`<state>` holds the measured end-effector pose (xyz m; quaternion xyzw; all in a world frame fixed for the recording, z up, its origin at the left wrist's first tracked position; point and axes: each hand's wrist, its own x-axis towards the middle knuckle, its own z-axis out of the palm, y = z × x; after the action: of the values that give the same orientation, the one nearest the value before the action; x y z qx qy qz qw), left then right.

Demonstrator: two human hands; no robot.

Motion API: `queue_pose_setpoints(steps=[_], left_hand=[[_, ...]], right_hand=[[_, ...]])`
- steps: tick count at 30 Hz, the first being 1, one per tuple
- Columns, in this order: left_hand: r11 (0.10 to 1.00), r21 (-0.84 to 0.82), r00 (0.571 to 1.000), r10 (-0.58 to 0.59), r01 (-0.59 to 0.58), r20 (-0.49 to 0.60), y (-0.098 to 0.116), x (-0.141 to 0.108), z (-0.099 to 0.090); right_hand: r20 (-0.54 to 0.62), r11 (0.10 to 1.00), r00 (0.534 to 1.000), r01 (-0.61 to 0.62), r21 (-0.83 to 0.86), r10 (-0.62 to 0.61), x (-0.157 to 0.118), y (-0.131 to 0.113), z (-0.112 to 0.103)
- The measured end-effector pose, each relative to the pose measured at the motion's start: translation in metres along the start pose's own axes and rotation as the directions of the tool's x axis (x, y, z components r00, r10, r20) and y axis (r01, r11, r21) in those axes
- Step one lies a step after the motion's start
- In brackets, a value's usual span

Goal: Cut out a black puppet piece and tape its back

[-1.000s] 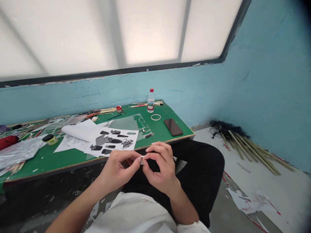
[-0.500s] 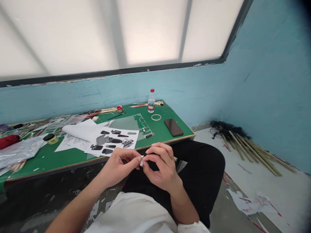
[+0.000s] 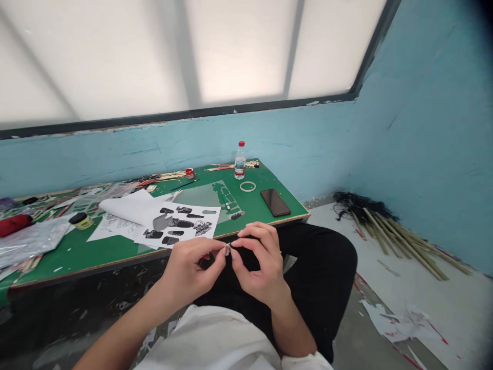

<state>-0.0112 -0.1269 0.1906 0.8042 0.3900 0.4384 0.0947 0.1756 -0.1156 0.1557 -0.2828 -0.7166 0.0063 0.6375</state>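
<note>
Just past the near edge of the table, over my lap, my two hands meet at their fingertips. A tiny whitish piece [image 3: 228, 249], perhaps paper, sits between them, mostly covered by the fingers. My left hand [image 3: 192, 267] pinches it between thumb and forefinger. From the other side, my right hand [image 3: 262, 262] has its thumb and forefinger closing at the piece's end, the other fingers loosely curved. The nearest thing on the table is a white sheet printed with black and grey cut-out shapes [image 3: 185, 221], left of and beyond my hands.
On the green table [image 3: 265, 177] are a phone [image 3: 275, 202], a tape ring [image 3: 247, 186], a water bottle [image 3: 239, 167], a green-handled cutter [image 3: 225, 201] and a yellow-labelled jar [image 3: 80, 221]. Bamboo strips [image 3: 400, 236] lie on the floor at right, near paper scraps [image 3: 404, 321].
My fingertips have shifted slightly right and up, and less of the whitish piece shows between them. My right thumb and forefinger have changed their hold. Things on the table stay put.
</note>
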Motion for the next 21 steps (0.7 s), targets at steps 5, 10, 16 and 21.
queue_pose_setpoints(steps=[5,10,16,21], left_hand=[[0.995,0.072,0.997,0.071,-0.069,-0.023,-0.001,-0.0031,0.0024],[0.988,0.104,0.993,0.114,-0.112,-0.008,-0.0013,-0.0028,0.0023],[0.974,0.129,0.983,0.185,-0.185,0.016,0.0025,-0.0005,0.0009],[0.978,0.111,0.985,0.173,-0.175,0.023,0.0029,-0.0009,0.0013]], right_hand=[[0.02,1.0,1.0,-0.014,0.009,0.014,0.0001,-0.0004,0.0008],[0.037,0.999,0.999,-0.019,0.028,0.018,-0.0012,-0.0003,-0.0006],[0.051,0.998,0.998,-0.044,0.044,0.042,-0.0028,0.0001,-0.0013],[0.054,0.997,0.997,-0.051,0.052,0.048,-0.0028,0.0011,0.0001]])
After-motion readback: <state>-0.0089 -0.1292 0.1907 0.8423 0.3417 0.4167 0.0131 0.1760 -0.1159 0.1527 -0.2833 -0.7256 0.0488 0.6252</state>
